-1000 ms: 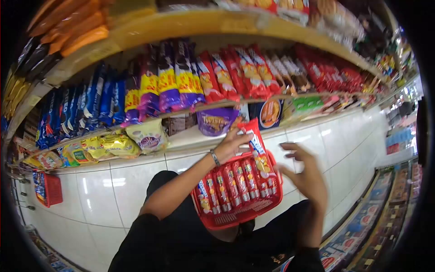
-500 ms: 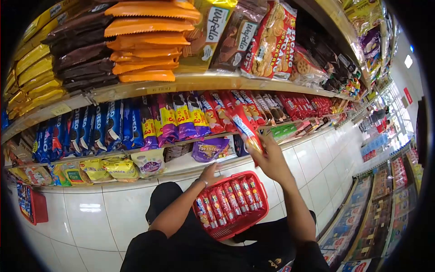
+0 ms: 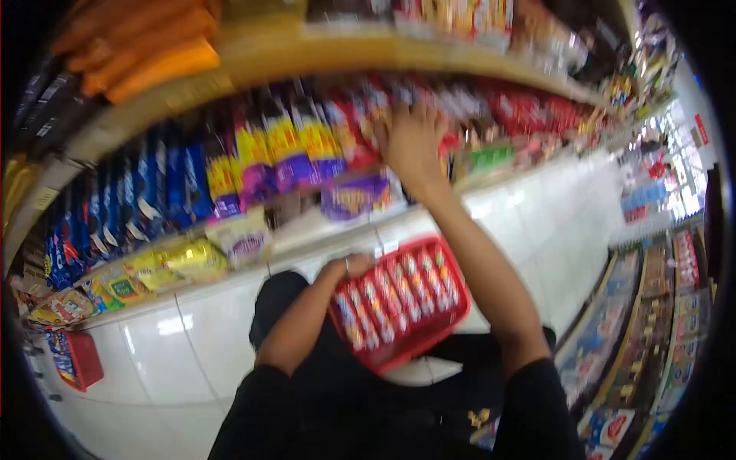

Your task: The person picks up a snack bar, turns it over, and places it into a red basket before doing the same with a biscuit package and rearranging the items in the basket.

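The right hand (image 3: 414, 138) is up at the row (image 3: 356, 126) of red packs on the shelf, its fingers spread flat against it (blur hides whether a pack lies under the palm). The left hand (image 3: 349, 268) grips the rim of the basket (image 3: 414, 341) at the lap, where more packs (image 3: 395, 295) lie side by side. This looks like the shelving step. The next move calls for the right hand to come down and pinch one pack cleanly.
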Demonstrator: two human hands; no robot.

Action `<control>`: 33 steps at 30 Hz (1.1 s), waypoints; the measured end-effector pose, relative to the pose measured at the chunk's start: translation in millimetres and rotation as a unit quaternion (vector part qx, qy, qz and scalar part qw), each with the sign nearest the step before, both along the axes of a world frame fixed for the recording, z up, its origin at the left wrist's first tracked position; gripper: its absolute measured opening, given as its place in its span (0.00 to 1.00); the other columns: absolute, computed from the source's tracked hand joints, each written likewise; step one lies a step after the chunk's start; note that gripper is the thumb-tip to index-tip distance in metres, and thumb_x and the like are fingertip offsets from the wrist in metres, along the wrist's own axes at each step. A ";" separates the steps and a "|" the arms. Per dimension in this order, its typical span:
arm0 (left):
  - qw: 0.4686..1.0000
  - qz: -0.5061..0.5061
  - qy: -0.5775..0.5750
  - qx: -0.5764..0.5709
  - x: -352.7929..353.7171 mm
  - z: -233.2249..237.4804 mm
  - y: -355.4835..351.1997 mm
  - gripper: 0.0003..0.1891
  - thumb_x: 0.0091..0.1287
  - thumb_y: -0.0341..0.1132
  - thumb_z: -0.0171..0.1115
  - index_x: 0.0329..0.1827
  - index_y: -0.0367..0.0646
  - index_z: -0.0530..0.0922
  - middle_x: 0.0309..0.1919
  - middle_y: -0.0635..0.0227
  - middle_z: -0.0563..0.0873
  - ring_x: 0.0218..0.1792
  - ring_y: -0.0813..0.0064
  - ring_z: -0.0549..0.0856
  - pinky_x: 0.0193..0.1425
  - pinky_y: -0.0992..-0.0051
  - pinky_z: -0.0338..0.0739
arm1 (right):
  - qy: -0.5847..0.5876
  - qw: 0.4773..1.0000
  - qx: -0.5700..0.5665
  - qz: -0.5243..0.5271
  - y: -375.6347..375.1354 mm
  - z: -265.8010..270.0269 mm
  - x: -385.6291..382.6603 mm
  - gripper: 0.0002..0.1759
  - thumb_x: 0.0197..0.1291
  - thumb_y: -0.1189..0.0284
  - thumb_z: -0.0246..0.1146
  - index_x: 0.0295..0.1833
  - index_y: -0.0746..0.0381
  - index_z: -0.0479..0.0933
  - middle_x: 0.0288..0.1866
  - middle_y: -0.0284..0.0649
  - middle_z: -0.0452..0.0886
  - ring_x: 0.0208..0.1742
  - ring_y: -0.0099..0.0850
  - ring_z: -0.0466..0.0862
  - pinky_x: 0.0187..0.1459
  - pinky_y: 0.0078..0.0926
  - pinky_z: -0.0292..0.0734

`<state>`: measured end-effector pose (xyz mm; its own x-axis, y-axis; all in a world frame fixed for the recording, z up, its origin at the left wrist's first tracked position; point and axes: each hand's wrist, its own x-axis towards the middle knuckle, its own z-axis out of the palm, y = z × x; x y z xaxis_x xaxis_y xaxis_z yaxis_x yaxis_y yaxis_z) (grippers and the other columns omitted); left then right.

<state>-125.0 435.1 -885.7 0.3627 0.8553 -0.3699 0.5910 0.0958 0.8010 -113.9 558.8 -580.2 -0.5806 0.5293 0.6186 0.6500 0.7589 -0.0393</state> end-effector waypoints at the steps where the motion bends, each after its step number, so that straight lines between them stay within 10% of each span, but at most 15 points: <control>1: 0.994 -0.026 0.005 0.104 0.0 -31.5 3.0 0.22 0.76 0.49 0.41 0.45 0.37 0.75 0.43 0.47 0.80 0.45 0.52 0.80 0.57 0.57 0.73 | 0.003 1.000 0.015 0.000 1.9 -4.3 1.4 0.24 0.61 0.56 0.61 0.55 0.63 0.75 0.51 0.54 0.73 0.56 0.52 0.71 0.52 0.57 0.62; 8: 0.994 0.072 -0.068 -0.054 -4.6 1.4 1.3 0.25 0.76 0.55 0.42 0.61 0.46 0.74 0.55 0.55 0.82 0.57 0.62 0.79 0.65 0.66 0.69 | 0.071 0.975 -0.079 0.194 -66.5 19.3 96.3 0.14 0.57 0.72 0.67 0.48 0.64 0.77 0.42 0.43 0.79 0.44 0.39 0.78 0.46 0.35 0.71; 15: 0.990 0.074 -0.071 -0.097 -5.0 -13.1 10.0 0.28 0.76 0.57 0.42 0.63 0.41 0.70 0.59 0.55 0.78 0.62 0.64 0.75 0.66 0.67 0.67 | 0.014 0.768 -0.636 0.080 -170.9 -186.0 216.4 0.12 0.57 0.75 0.67 0.45 0.67 0.76 0.34 0.42 0.81 0.29 0.31 0.81 0.33 0.26 0.75; 25: 0.984 0.090 -0.097 -0.121 -6.8 -2.6 10.7 0.30 0.74 0.59 0.46 0.63 0.41 0.71 0.58 0.57 0.79 0.60 0.70 0.75 0.66 0.70 0.67 | -0.076 0.830 -0.551 0.031 -230.3 -226.3 190.1 0.29 0.50 0.61 0.72 0.54 0.65 0.73 0.47 0.51 0.77 0.47 0.49 0.81 0.48 0.43 0.78; 27: 0.982 0.095 -0.102 -0.127 -5.5 0.0 9.2 0.31 0.73 0.59 0.48 0.64 0.41 0.70 0.58 0.58 0.79 0.60 0.70 0.76 0.66 0.70 0.67 | -0.048 0.840 -0.539 0.035 -223.4 -221.9 190.3 0.25 0.51 0.63 0.71 0.50 0.66 0.75 0.42 0.50 0.81 0.44 0.46 0.84 0.45 0.41 0.80; 29: 0.979 0.126 -0.081 -0.139 -6.5 11.8 4.5 0.32 0.72 0.62 0.49 0.64 0.43 0.70 0.58 0.57 0.80 0.60 0.69 0.77 0.66 0.69 0.67 | -0.042 0.731 -0.681 0.007 -202.7 -192.8 188.3 0.19 0.52 0.66 0.70 0.45 0.67 0.79 0.35 0.49 0.84 0.38 0.39 0.87 0.40 0.37 0.82; 33: 0.978 0.197 -0.072 -0.007 -6.1 0.3 3.4 0.24 0.65 0.51 0.64 0.54 0.42 0.77 0.51 0.56 0.84 0.53 0.67 0.83 0.59 0.66 0.75 | 0.053 0.759 -0.637 0.127 -140.5 -176.4 212.1 0.07 0.51 0.76 0.65 0.36 0.66 0.83 0.28 0.44 0.85 0.32 0.34 0.87 0.35 0.31 0.81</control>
